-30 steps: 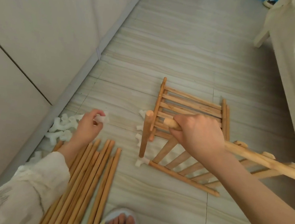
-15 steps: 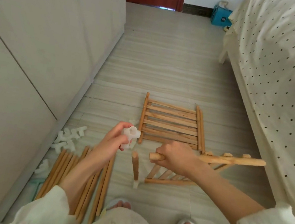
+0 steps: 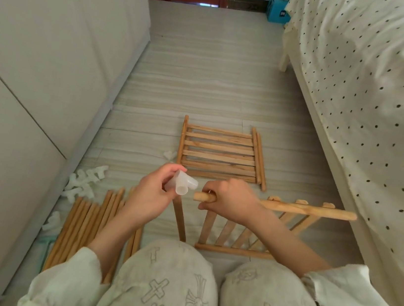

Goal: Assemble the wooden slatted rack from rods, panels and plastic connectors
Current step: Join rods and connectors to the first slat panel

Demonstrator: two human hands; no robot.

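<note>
Floor [image 3: 206,75]: pale striped tiles.
On it: flat slatted panel [image 3: 219,152], rod bundle [image 3: 82,224], white connectors [image 3: 82,182].

White connector [image 3: 183,184], black-dotted cream bedspread [image 3: 367,80]

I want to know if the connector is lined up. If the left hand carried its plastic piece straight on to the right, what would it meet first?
Most likely the bare end of the rod that the right hand grips. The connector in the left hand sits just left of it and slightly higher; depth is uncertain.
</note>
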